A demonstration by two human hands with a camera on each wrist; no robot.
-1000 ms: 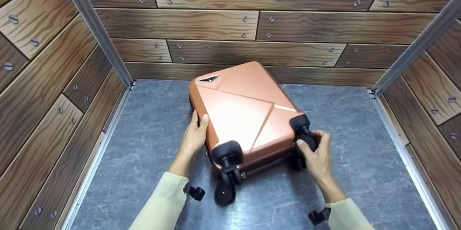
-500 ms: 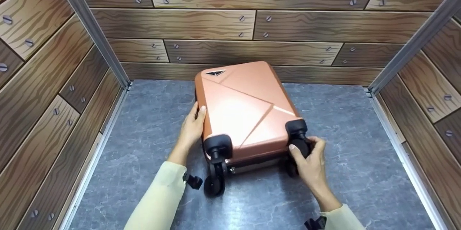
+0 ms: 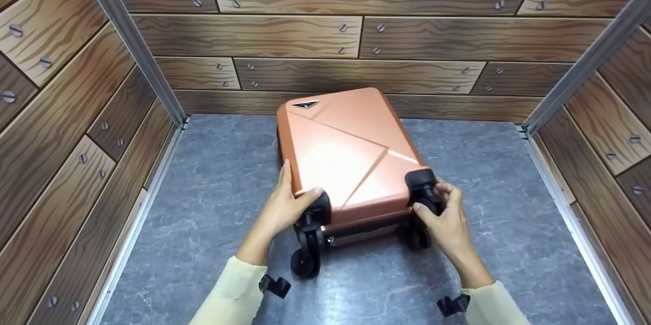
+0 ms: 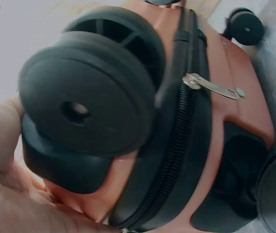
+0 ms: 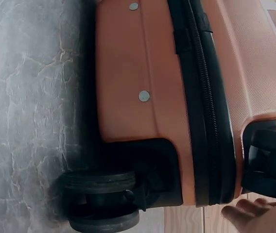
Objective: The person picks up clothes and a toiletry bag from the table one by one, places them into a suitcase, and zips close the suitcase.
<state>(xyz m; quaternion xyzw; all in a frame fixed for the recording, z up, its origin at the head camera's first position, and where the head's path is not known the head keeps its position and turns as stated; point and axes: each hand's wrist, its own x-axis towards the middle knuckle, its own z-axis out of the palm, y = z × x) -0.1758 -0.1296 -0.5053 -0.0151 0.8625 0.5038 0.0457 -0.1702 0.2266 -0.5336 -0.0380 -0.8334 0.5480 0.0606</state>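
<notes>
A rose-gold hard-shell suitcase (image 3: 351, 147) lies flat on the floor, its wheeled end facing me. At its near left corner my left hand (image 3: 282, 208) grips the shell, thumb over the black wheel mount and fingers along the side. My right hand (image 3: 450, 220) holds the upper right wheel (image 3: 432, 202) between thumb and fingers. The upper left wheel (image 4: 87, 92) looms large in the left wrist view, beside the black zipper (image 4: 174, 141) and its metal pull (image 4: 218, 88). In the right wrist view, a lower wheel (image 5: 101, 199) sits close to the floor.
Grey marbled floor (image 3: 224, 162) surrounds the suitcase. Wood-patterned panels form the back wall (image 3: 305, 35), the left wall (image 3: 66, 162) and the right wall (image 3: 605, 137). Metal rails run along the corners and the floor edges. A small black camera is strapped to each wrist.
The suitcase has turned slightly and shifted a little. My left hand has slid from its left side to the near corner, thumb now on the wheel mount. The right hand stays at its wheel.
</notes>
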